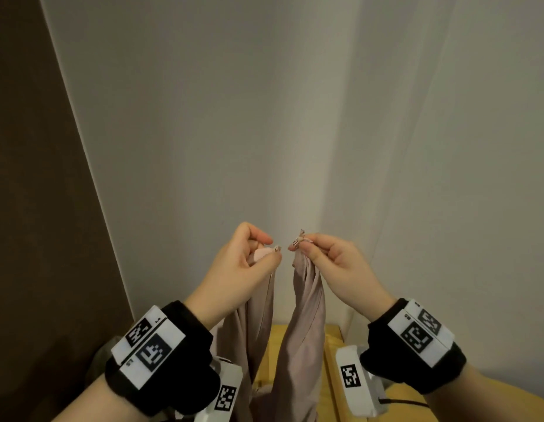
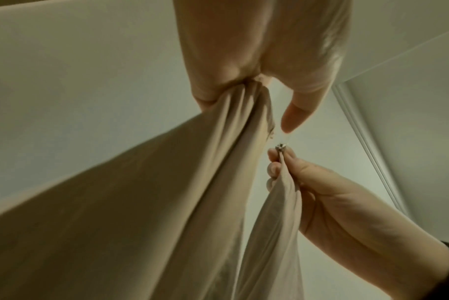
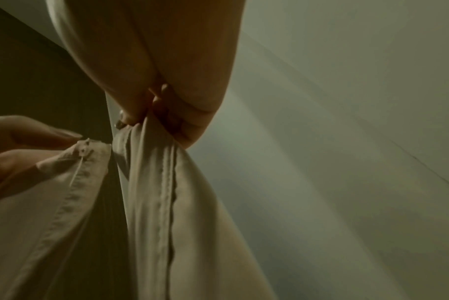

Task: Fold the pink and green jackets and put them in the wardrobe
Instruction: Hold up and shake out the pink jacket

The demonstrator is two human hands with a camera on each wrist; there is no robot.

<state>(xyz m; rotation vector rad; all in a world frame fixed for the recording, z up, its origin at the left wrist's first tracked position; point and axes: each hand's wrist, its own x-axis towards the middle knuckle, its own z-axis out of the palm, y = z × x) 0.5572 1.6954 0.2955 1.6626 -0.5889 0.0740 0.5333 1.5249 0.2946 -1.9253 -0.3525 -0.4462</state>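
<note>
Jacket: the pink jacket (image 1: 304, 315) is hanging straight down, long way up-and-down.
Left hand (image 1: 243, 269): pinching one top edge.
Right hand (image 1: 334, 266): pinching the other.
Room: wall (image 1: 264, 117) behind.

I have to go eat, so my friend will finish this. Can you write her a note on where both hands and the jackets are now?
Left hand: pinches one top edge of the pink jacket.
Right hand: pinches the other top edge, by the zipper end.
The jacket hangs between the hands, in the air over a wooden surface.
Done: jacket picked up and held open.
Left: fold it, then fold the green jacket, which is not in view, and put both in the wardrobe.
</note>
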